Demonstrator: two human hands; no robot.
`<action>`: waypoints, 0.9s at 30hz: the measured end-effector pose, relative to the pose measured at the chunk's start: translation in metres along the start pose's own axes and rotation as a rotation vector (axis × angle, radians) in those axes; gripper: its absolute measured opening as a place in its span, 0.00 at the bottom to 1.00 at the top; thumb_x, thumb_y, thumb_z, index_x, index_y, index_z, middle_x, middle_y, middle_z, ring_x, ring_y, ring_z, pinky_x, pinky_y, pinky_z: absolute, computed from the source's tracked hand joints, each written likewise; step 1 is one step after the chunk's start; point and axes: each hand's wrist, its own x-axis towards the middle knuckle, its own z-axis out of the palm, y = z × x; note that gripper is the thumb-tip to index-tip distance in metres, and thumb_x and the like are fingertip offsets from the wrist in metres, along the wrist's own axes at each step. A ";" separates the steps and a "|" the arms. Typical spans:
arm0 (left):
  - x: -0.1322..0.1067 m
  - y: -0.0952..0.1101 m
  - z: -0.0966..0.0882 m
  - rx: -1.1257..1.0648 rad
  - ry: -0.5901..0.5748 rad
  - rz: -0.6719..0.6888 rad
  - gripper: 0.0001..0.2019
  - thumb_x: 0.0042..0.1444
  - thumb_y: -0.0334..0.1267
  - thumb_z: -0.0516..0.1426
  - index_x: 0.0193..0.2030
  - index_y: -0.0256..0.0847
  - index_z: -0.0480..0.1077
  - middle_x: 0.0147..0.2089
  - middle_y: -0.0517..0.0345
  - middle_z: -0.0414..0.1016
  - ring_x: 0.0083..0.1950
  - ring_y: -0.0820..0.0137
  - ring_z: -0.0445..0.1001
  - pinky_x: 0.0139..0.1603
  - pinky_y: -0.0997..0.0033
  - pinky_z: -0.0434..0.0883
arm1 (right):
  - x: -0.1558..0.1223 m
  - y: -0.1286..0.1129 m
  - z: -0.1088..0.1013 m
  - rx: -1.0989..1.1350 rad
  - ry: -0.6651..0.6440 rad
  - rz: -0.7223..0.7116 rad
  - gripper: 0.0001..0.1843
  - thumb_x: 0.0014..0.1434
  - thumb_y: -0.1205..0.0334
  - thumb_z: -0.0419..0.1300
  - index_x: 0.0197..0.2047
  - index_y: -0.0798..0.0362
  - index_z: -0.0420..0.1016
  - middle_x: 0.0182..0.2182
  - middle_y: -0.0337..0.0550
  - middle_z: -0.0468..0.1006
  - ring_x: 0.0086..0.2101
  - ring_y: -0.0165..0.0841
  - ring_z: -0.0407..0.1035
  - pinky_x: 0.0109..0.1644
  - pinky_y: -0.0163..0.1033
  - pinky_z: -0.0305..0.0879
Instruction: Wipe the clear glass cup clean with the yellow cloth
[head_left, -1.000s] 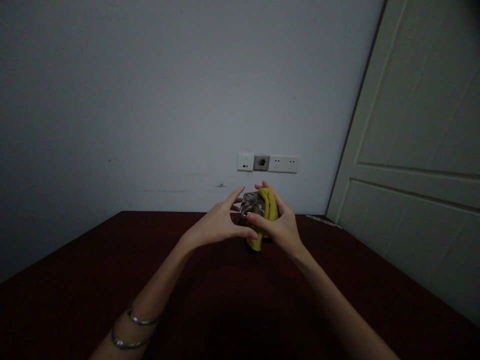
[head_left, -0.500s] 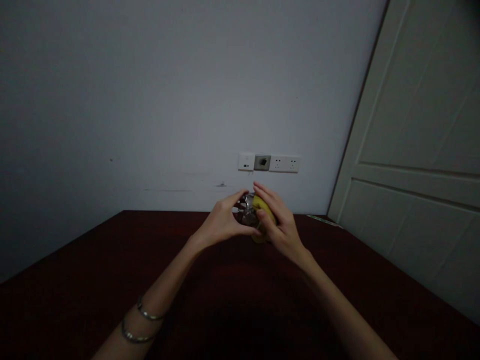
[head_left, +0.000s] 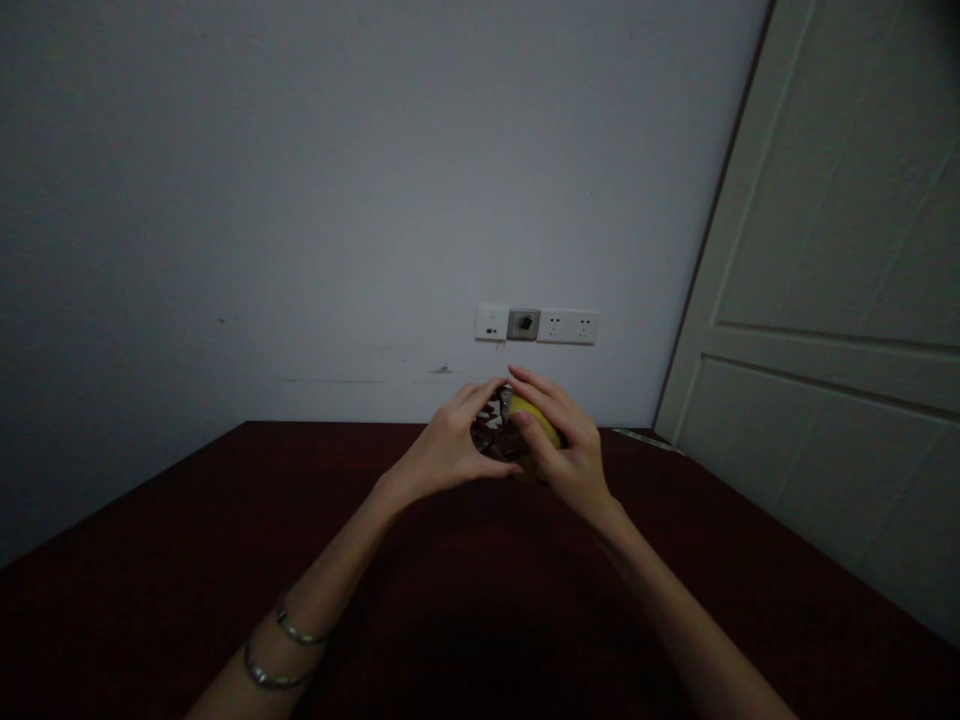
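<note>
My left hand (head_left: pixel 442 445) curves around a clear, shiny container (head_left: pixel 491 420), fingers on its far side and thumb along the near side. Pressed to the container's right end is a rounded yellow piece (head_left: pixel 534 408). My right hand (head_left: pixel 570 445) wraps over that yellow piece, with the thumb bent across its near side. Both hands are raised close together above the dark red tabletop (head_left: pixel 450 570). Dim light and the fingers hide much of both things, so I cannot tell whether the yellow piece is a lid or a cloth.
A pale wall (head_left: pixel 337 200) rises behind the table, with a row of sockets (head_left: pixel 568 326) just beyond my hands. To the right stands a white panelled door (head_left: pixel 832 300). A thin strip (head_left: pixel 649 440) lies along the table's back right edge.
My right hand and the yellow piece have turned slightly, and the right fingers are more bent. The clear container shows a different angle in my left hand. Both arms stay almost in place.
</note>
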 end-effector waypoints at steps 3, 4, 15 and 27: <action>0.000 -0.001 0.000 -0.001 0.004 0.008 0.39 0.42 0.35 0.65 0.63 0.38 0.57 0.60 0.44 0.65 0.60 0.56 0.65 0.62 0.51 0.64 | -0.002 0.001 0.000 -0.033 -0.063 -0.109 0.21 0.58 0.66 0.58 0.56 0.45 0.71 0.58 0.45 0.69 0.58 0.38 0.63 0.63 0.53 0.59; 0.000 -0.001 -0.001 0.004 -0.001 0.007 0.39 0.42 0.35 0.65 0.63 0.37 0.57 0.60 0.44 0.65 0.60 0.56 0.65 0.62 0.52 0.64 | -0.002 0.001 0.000 -0.023 -0.060 -0.097 0.21 0.58 0.66 0.58 0.55 0.45 0.71 0.58 0.44 0.70 0.58 0.38 0.63 0.62 0.52 0.59; 0.001 0.003 0.002 0.022 -0.018 -0.085 0.42 0.36 0.40 0.69 0.61 0.36 0.60 0.58 0.42 0.67 0.58 0.53 0.66 0.60 0.47 0.63 | 0.001 0.004 0.001 -0.001 -0.012 0.072 0.16 0.60 0.62 0.57 0.52 0.46 0.74 0.54 0.45 0.73 0.55 0.38 0.67 0.61 0.54 0.61; 0.000 0.002 0.003 0.049 -0.033 -0.164 0.45 0.34 0.44 0.69 0.61 0.33 0.60 0.59 0.41 0.67 0.59 0.54 0.66 0.61 0.51 0.62 | 0.004 0.005 0.004 0.040 0.017 0.187 0.13 0.60 0.60 0.57 0.48 0.46 0.77 0.50 0.45 0.76 0.52 0.37 0.70 0.59 0.51 0.63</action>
